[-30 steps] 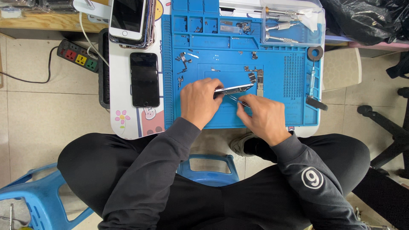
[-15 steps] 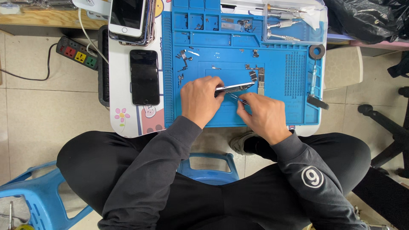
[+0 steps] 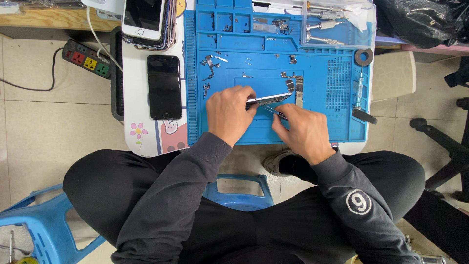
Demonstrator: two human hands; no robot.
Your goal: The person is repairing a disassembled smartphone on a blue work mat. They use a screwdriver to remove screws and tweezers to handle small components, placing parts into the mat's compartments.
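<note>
Left hand [image 3: 228,113] palm down, fingers curled round the near end of a thin phone frame [image 3: 268,99], gripping it tilted on edge above the blue work mat [image 3: 322,124]. Right hand [image 3: 300,128] just beside, fingers pinched on slim tweezers [image 3: 274,112], tips under the frame. Clear tray [image 3: 339,27] at the mat's far corner, holding screwdrivers. Tiny screws and metal parts scattered in the mat's shallow compartments. Left of the mat on the white tabletop [image 3: 139,105], a dark phone [image 3: 164,86] lying flat, a stack of phones [image 3: 145,22] beyond. Power strip [image 3: 88,58] on the tiled floor, blue stool [image 3: 237,193] below
</note>
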